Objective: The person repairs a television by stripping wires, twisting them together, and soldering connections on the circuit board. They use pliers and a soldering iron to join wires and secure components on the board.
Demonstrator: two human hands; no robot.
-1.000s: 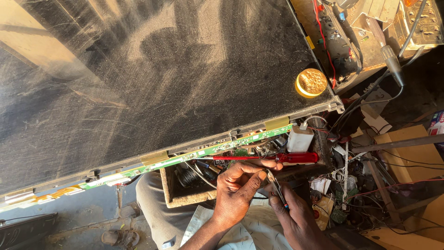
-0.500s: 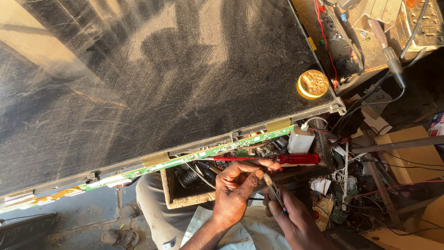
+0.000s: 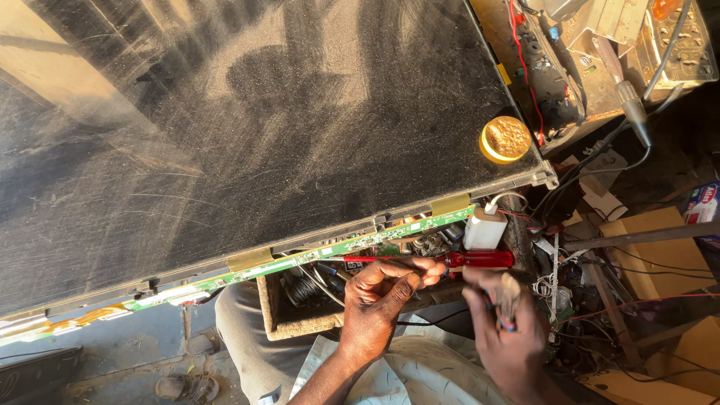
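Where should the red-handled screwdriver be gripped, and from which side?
Grip the red handle, the thick end lying level and pointing right beside the white adapter. Come from below, the person's side: the green circuit strip crowds it above, and the left hand already pinches the thin shaft.

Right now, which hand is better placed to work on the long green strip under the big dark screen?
Probably the left hand. It holds the red-handled screwdriver, whose shaft reaches toward the green circuit strip along the edge of the dark screen panel. The right hand sits farther away, blurred, gripping a small tool I can't identify.
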